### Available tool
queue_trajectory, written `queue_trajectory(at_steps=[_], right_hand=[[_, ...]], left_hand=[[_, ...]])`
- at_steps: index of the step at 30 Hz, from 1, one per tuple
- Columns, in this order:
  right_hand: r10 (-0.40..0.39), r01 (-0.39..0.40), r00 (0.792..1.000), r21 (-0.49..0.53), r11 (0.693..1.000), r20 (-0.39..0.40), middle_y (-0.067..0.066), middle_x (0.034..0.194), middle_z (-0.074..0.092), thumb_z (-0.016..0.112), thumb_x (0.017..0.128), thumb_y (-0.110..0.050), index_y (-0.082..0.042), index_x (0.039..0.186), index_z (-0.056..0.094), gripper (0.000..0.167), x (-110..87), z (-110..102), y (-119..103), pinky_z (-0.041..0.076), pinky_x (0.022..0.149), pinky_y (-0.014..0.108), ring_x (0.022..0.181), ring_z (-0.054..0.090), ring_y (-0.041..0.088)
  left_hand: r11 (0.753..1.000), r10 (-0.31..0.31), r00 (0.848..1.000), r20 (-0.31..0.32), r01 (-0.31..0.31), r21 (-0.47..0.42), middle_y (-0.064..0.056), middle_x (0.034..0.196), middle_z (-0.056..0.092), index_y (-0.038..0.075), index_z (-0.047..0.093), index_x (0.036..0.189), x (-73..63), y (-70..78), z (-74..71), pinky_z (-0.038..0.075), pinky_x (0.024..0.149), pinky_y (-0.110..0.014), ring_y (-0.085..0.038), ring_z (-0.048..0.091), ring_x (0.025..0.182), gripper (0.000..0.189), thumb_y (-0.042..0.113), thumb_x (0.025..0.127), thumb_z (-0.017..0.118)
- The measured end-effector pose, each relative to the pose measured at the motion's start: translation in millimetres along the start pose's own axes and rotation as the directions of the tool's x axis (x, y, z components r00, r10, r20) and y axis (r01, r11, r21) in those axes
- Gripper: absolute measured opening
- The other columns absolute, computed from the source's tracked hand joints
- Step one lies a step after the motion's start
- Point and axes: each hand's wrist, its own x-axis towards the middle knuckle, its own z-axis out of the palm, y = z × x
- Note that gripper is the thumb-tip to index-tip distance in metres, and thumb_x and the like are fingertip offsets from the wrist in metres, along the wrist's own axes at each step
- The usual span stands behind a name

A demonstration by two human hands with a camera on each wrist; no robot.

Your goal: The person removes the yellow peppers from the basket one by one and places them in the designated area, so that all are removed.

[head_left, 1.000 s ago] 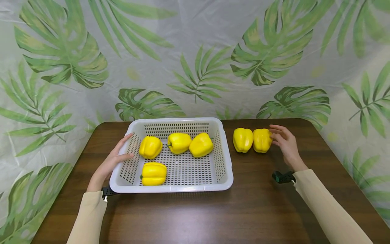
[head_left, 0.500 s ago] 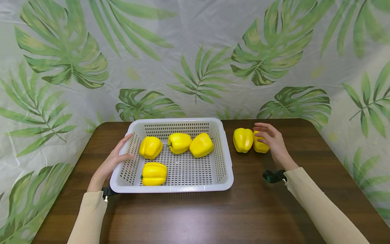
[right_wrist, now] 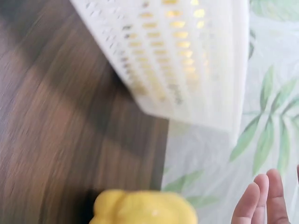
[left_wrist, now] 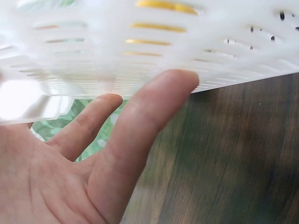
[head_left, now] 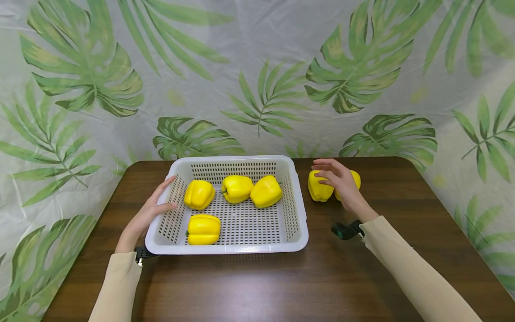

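My left hand (head_left: 149,212) rests against the left side of a white perforated plastic basket (head_left: 227,249), its thumb and fingers fairly straight along the wall. Close up in the left wrist view, the thumb (left_wrist: 145,121) lies at the slotted wall. Inside the basket are several yellow bell peppers (head_left: 204,229). My right hand (head_left: 342,185), fingers loosely spread and holding nothing, is over two more yellow peppers on the table. It partly covers the nearer-to-basket pepper (head_left: 318,192) and the outer pepper (head_left: 356,179). The right wrist view shows one pepper (right_wrist: 145,210) below the fingertips (right_wrist: 247,200).
The dark brown wooden table (head_left: 257,286) extends in front of the basket and to its right. Behind its far edge hangs a pale cloth (head_left: 273,40) printed with green leaves. The basket's right wall stands close to the two loose peppers.
My right hand has moved left from beside the outer pepper to over the pepper closer to the basket. My left hand, the basket and all the peppers have stayed in place.
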Motion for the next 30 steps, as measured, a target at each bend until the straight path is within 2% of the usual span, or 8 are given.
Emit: queue_trajectory(at_steps=[7,13,16,23,30], right_hand=[[-0.038,0.036,0.996,0.029,0.999,0.081,0.022,0.125,0.054,0.049,0.100,-0.014,0.002,0.131,0.050,0.035,6.7,19,-13,0.047,0.090,0.040,0.104,0.058,0.023],[-0.050,0.042,0.989,0.055,0.998,0.142,0.022,0.124,0.055,0.050,0.098,-0.008,0.003,0.130,0.051,0.034,12.2,36,-25,0.049,0.087,0.036,0.107,0.054,0.037],[-0.045,0.037,0.984,0.053,0.998,0.174,0.022,0.126,0.054,0.050,0.097,-0.007,0.003,0.131,0.050,0.035,14.0,46,-32,0.049,0.088,0.037,0.109,0.053,0.038],[-0.036,0.026,0.969,0.045,0.999,0.244,0.021,0.128,0.054,0.050,0.097,-0.006,0.002,0.130,0.052,0.034,20.4,69,-42,0.046,0.091,0.045,0.110,0.055,0.027],[-0.057,0.041,0.942,0.056,0.998,0.331,0.020,0.126,0.054,0.051,0.097,-0.005,0.004,0.130,0.051,0.034,24.9,88,-44,0.041,0.092,0.058,0.114,0.049,0.044]], left_hand=[[1.000,0.009,1.000,0.003,-0.009,0.003,-0.024,0.154,0.009,0.024,0.010,0.154,-0.4,-1.3,-0.2,0.051,0.075,-0.058,-0.057,0.035,0.120,0.074,0.009,0.094,0.050],[1.000,0.010,1.000,0.002,-0.010,0.001,-0.024,0.154,0.009,0.023,0.010,0.154,-0.9,0.0,0.4,0.051,0.074,-0.059,-0.057,0.036,0.120,0.074,0.009,0.094,0.051],[1.000,0.009,1.000,0.003,-0.009,0.000,-0.024,0.154,0.009,0.024,0.010,0.154,-1.0,0.9,0.6,0.051,0.075,-0.059,-0.057,0.036,0.120,0.075,0.009,0.094,0.051],[1.000,0.000,1.000,-0.001,0.000,0.006,-0.024,0.154,0.009,0.025,0.010,0.154,-0.7,0.4,0.2,0.051,0.075,-0.058,-0.057,0.036,0.120,0.074,0.011,0.094,0.051],[1.000,0.001,1.000,0.003,-0.001,0.004,-0.024,0.154,0.008,0.024,0.009,0.154,-1.6,2.0,0.9,0.051,0.074,-0.058,-0.057,0.036,0.120,0.075,0.010,0.094,0.051]])
